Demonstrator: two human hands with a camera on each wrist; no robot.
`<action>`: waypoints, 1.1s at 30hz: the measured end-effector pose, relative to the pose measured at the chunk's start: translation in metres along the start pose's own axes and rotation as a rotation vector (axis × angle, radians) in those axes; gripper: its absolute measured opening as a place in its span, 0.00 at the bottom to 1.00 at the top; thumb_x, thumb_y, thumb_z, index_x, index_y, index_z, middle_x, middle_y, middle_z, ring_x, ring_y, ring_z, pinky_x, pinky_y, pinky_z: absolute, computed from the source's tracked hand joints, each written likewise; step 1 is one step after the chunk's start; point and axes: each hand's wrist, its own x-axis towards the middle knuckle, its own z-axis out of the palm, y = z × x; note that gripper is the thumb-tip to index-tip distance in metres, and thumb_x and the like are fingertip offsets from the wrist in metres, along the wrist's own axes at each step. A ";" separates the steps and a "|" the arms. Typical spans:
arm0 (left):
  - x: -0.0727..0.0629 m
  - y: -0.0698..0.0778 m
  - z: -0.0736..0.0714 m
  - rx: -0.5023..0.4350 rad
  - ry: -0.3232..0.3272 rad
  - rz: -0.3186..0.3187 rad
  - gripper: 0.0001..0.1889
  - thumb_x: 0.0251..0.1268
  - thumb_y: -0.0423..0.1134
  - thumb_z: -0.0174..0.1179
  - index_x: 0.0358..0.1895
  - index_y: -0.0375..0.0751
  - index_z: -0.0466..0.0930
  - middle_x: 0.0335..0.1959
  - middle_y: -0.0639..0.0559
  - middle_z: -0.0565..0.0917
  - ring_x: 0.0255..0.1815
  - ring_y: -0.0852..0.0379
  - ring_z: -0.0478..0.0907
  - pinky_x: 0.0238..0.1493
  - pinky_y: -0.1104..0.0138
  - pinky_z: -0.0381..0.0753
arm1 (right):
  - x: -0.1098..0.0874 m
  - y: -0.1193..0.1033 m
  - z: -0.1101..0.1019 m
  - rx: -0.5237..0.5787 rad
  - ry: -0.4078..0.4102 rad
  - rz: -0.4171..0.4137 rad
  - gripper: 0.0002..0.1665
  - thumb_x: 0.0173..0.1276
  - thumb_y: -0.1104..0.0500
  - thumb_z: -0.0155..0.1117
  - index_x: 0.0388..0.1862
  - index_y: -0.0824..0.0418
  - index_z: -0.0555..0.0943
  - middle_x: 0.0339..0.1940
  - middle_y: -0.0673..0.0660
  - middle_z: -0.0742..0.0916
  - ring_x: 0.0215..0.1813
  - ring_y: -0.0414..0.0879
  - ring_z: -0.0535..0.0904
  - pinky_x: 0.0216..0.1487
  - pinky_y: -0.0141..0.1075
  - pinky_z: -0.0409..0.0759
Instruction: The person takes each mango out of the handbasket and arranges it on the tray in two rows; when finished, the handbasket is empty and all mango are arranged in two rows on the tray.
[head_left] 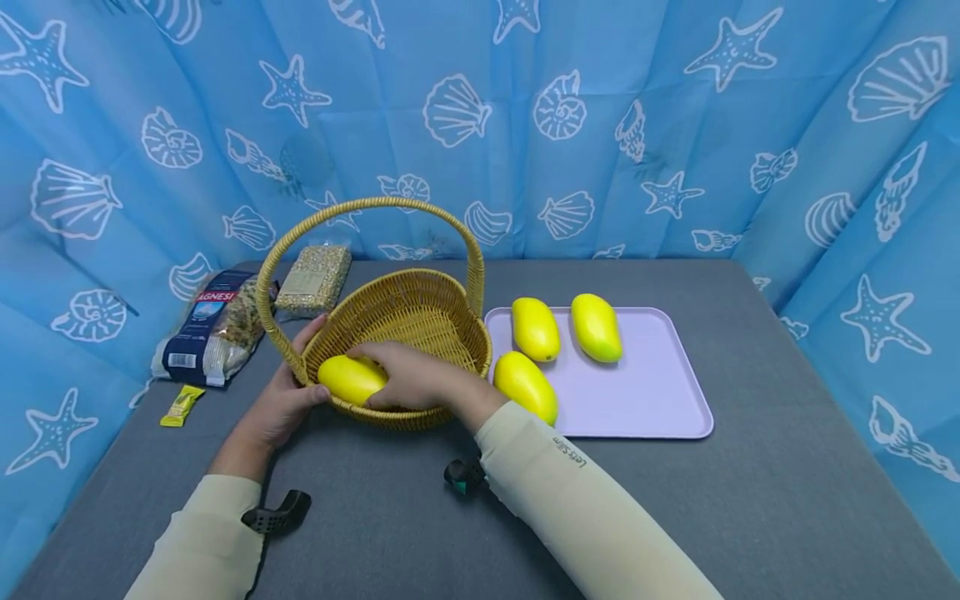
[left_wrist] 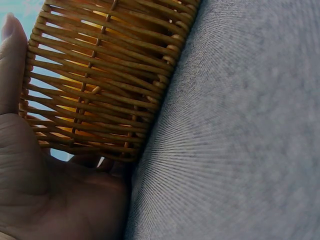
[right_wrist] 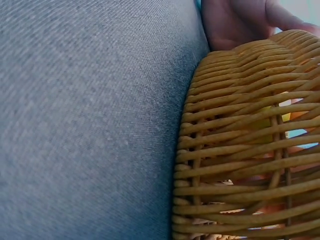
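A wicker basket [head_left: 408,292] with a tall arched handle stands on the table. Inside its near left part is a yellow mango [head_left: 351,379], which my right hand [head_left: 408,375] grips from above and the right. My left hand [head_left: 288,400] holds the basket's left side, thumb at the rim and fingers round the outer wall. In the left wrist view, the left thumb [left_wrist: 11,65] lies along the woven wall [left_wrist: 100,80], with yellow showing through the gaps. Most of the right hand is hidden behind the weave [right_wrist: 250,135] in the right wrist view.
Right of the basket lies a lilac tray [head_left: 637,400] bearing an upper-left mango [head_left: 536,329], an upper-right mango [head_left: 597,327] and a near mango [head_left: 527,387]. Left are a pasta bag [head_left: 213,325], a grain pack [head_left: 315,279] and a small yellow packet [head_left: 182,406]. A blue curtain [head_left: 600,192] hangs behind.
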 end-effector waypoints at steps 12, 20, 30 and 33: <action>0.000 0.000 -0.001 0.003 -0.003 -0.005 0.50 0.79 0.32 0.67 0.92 0.54 0.43 0.87 0.42 0.51 0.78 0.49 0.65 0.69 0.62 0.76 | -0.002 -0.004 -0.006 -0.062 0.161 0.032 0.48 0.77 0.55 0.75 0.89 0.56 0.62 0.82 0.57 0.73 0.75 0.48 0.70 0.71 0.40 0.71; -0.001 0.000 -0.003 -0.002 -0.010 -0.008 0.50 0.79 0.30 0.66 0.92 0.54 0.43 0.85 0.43 0.57 0.76 0.48 0.67 0.69 0.60 0.76 | -0.024 -0.014 -0.024 -0.066 0.234 0.022 0.48 0.78 0.53 0.75 0.89 0.53 0.62 0.78 0.56 0.75 0.68 0.45 0.73 0.67 0.41 0.74; -0.001 0.002 0.001 0.011 0.017 -0.031 0.49 0.78 0.28 0.65 0.91 0.60 0.47 0.88 0.43 0.51 0.79 0.48 0.62 0.72 0.61 0.72 | -0.057 -0.026 -0.032 -0.051 0.289 -0.044 0.48 0.78 0.54 0.75 0.89 0.51 0.62 0.80 0.53 0.74 0.72 0.45 0.71 0.70 0.45 0.74; -0.001 0.001 0.002 0.011 0.020 -0.035 0.50 0.77 0.28 0.66 0.91 0.60 0.47 0.89 0.43 0.48 0.80 0.46 0.60 0.72 0.62 0.72 | -0.071 -0.026 -0.032 -0.027 0.307 -0.050 0.48 0.77 0.54 0.75 0.89 0.50 0.63 0.80 0.53 0.73 0.73 0.46 0.71 0.70 0.46 0.74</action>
